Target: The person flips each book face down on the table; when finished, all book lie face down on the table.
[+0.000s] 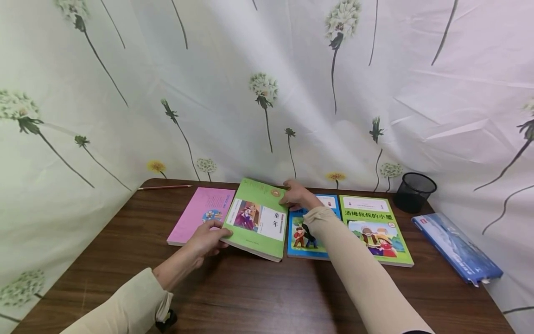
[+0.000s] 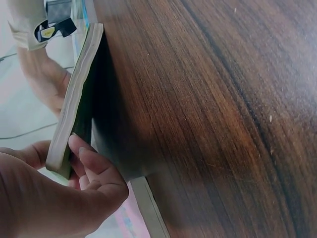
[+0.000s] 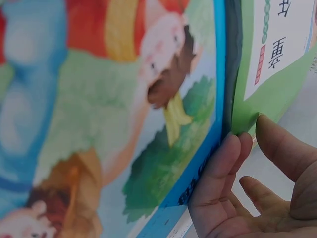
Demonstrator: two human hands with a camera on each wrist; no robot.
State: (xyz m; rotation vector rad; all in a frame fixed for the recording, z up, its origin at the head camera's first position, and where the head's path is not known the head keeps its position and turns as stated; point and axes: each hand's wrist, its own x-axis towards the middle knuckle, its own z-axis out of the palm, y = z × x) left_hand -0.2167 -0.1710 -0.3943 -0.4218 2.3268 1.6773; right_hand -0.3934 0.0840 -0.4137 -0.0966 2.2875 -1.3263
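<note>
A green book (image 1: 260, 240) with a picture panel on its cover tilts above the table, between a pink book (image 1: 193, 218) and a blue book (image 1: 310, 251). At its lower left corner, my left hand (image 1: 204, 242) pinches it, thumb on the cover and fingers beneath. My right hand (image 1: 298, 195) grips the upper right edge, close over the blue book's top. In the left wrist view the green book's page edge (image 2: 74, 99) shows, slanted off the wood. The right wrist view has the thumb on the green cover (image 3: 285, 94) and the fingers behind it.
Right of the blue book lies a yellow-green book (image 1: 396, 253). Farther right are another blue book (image 1: 459, 248), lying aslant, and a black mesh pen holder (image 1: 410, 195). A pencil (image 1: 164, 187) rests at the back left of the wooden table (image 1: 258, 292). A dandelion-print curtain (image 1: 217, 116) hangs behind.
</note>
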